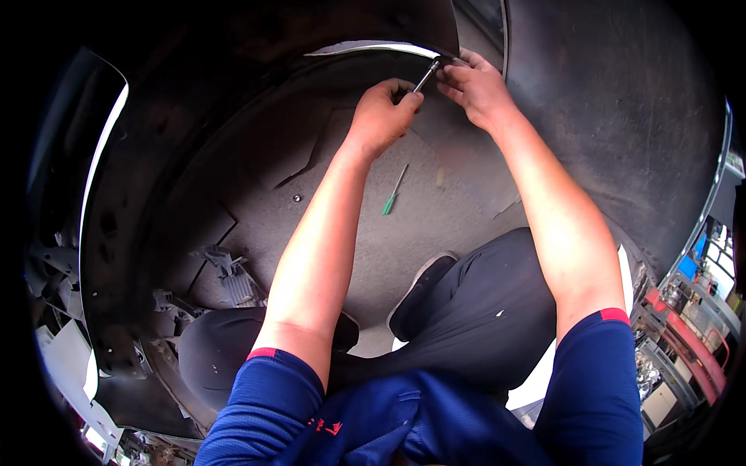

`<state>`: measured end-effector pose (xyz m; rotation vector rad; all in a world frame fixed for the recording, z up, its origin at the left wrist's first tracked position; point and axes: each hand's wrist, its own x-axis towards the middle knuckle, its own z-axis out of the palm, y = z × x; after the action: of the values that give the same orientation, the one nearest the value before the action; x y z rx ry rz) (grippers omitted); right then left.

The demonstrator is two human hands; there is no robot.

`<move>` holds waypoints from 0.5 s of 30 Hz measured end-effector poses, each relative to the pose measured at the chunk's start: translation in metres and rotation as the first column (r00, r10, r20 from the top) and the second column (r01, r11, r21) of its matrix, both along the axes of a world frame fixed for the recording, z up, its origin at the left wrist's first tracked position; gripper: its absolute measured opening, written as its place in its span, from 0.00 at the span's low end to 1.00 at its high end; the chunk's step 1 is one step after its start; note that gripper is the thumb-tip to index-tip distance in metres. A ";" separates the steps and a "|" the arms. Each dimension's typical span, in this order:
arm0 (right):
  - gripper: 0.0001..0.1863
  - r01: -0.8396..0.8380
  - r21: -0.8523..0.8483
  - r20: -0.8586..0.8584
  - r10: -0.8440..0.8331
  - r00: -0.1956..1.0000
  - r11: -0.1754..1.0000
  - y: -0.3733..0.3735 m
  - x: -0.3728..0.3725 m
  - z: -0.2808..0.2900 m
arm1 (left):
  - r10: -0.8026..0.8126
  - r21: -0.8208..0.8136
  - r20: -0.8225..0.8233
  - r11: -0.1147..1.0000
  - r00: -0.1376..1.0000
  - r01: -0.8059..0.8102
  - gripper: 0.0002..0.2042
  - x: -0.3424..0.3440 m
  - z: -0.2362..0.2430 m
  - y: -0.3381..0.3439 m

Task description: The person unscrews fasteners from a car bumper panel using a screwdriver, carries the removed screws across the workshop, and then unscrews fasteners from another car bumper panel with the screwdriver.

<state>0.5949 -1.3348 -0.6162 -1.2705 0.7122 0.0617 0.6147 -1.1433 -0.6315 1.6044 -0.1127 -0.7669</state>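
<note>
The left hand (385,116) is closed around a slim, silver, rod-shaped metal tool (426,76), its thumb along the shaft and its fingers curled. The tool slants up and to the right, its far end close beside the lower edge of a large, dark, curved panel (373,19) at the top of the view. The right hand (478,89) is raised there too, its fingers bent around the area of the tool's tip; whether they grip anything cannot be told. Below the 2 hands, 1 screwdriver with a green handle and a thin metal shaft (394,190) lies on the grey, dusty floor (373,256), and 1 small, round, metallic piece (297,198) lies to its left. Farther left are grey, ribbed, broken-looking parts (233,278). The person's 2 legs, in black trousers (482,311), are bent beneath the bare forearms.
</note>
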 end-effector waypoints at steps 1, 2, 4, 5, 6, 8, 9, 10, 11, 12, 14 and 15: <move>0.18 -0.004 -0.002 0.006 0.004 1.000 1.000 0.000 0.000 -0.001 | -0.002 -0.009 0.004 1.000 1.000 0.002 0.14 -0.001 -0.001 0.000; 0.17 -0.009 -0.003 0.011 0.009 1.000 1.000 0.000 0.000 -0.001 | -0.004 -0.018 0.007 1.000 1.000 0.004 0.14 -0.002 -0.002 0.000; 0.15 -0.044 0.030 -0.022 0.045 0.999 0.999 -0.002 0.001 0.000 | -0.009 -0.053 -0.046 0.999 0.999 0.006 0.14 -0.003 -0.004 0.000; 0.14 -0.085 0.059 -0.053 0.088 0.995 0.995 -0.002 0.001 0.000 | -0.009 -0.094 -0.098 0.996 0.995 0.000 0.14 -0.004 -0.005 0.001; 0.14 -0.080 0.063 -0.051 0.084 0.995 0.995 0.000 -0.001 -0.001 | -0.013 -0.089 -0.097 0.996 0.995 0.004 0.14 -0.005 -0.005 0.001; 0.11 -0.177 0.038 -0.133 0.180 0.975 0.984 0.002 -0.003 -0.005 | -0.048 -0.023 -0.091 0.999 0.995 0.046 0.13 -0.007 -0.011 0.001; 0.11 -0.175 0.042 -0.136 0.179 0.974 0.984 0.002 -0.003 -0.007 | -0.049 -0.020 -0.094 0.999 0.994 0.047 0.13 -0.008 -0.014 0.001; 0.11 -0.167 0.026 -0.139 0.169 0.976 0.986 0.002 -0.003 -0.007 | -0.049 -0.008 -0.102 0.999 0.994 0.048 0.13 -0.010 -0.017 0.001; 0.10 -0.158 0.010 -0.141 0.158 0.977 0.987 0.003 -0.004 -0.007 | -0.048 0.005 -0.109 0.999 0.993 0.049 0.13 -0.012 -0.019 0.001; 0.10 -0.158 0.016 -0.139 0.158 0.978 0.987 0.003 -0.003 -0.007 | -0.048 0.011 -0.108 0.999 0.993 0.049 0.13 -0.014 -0.022 0.002; 0.10 -0.103 0.023 -0.088 0.105 0.991 0.994 0.001 -0.001 -0.009 | -0.034 0.020 -0.103 0.999 0.994 0.037 0.12 -0.017 -0.026 0.001; 0.10 -0.102 0.027 -0.085 0.104 0.991 0.994 0.002 0.001 -0.012 | -0.035 0.026 -0.101 0.999 0.994 0.038 0.12 -0.018 -0.028 0.002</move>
<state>0.5960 -1.3326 -0.6277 -1.2880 0.7179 0.2100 0.5969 -1.1409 -0.6597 1.5902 -0.0590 -0.8795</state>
